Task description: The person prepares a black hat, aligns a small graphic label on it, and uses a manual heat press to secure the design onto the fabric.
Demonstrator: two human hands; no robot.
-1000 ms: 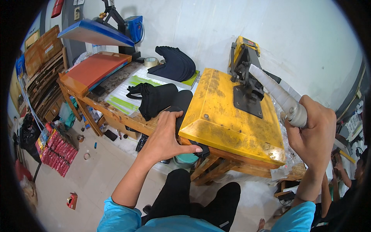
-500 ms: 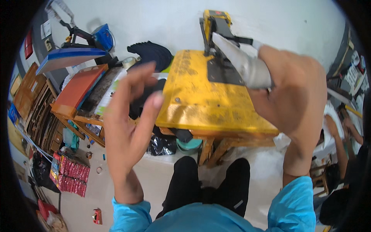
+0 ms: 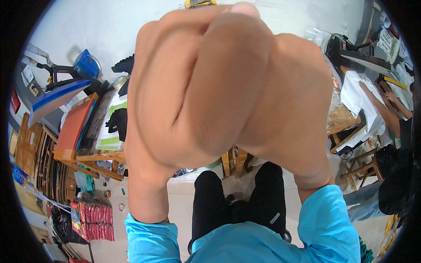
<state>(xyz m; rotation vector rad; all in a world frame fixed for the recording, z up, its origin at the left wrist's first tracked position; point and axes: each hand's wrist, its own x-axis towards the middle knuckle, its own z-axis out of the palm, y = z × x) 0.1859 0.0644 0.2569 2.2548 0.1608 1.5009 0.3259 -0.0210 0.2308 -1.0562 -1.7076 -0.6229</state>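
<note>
My left hand (image 3: 151, 131) and my right hand (image 3: 294, 101) are raised together very close to the view, and they overlap in the middle. The fingers of both look bent and closed. Anything held between them is out of sight behind the knuckles. Above them peeks the top of a yellow machine (image 3: 199, 4); its broad yellow plate is covered by my hands. Below, part of its wooden stand (image 3: 237, 160) shows in front of my knees.
A press with a blue-edged plate (image 3: 57, 101) and an orange board (image 3: 76, 125) stands left, beside black cloth (image 3: 117, 122). Stacked cardboard (image 3: 48, 153) and red packets (image 3: 94, 221) lie farther left. At right, a co-worker's hands are near white cloth (image 3: 362, 94).
My hands, apart before, have come together and up toward the view, hiding the yellow plate. The pale grey-white piece seen at my right hand is now hidden.
</note>
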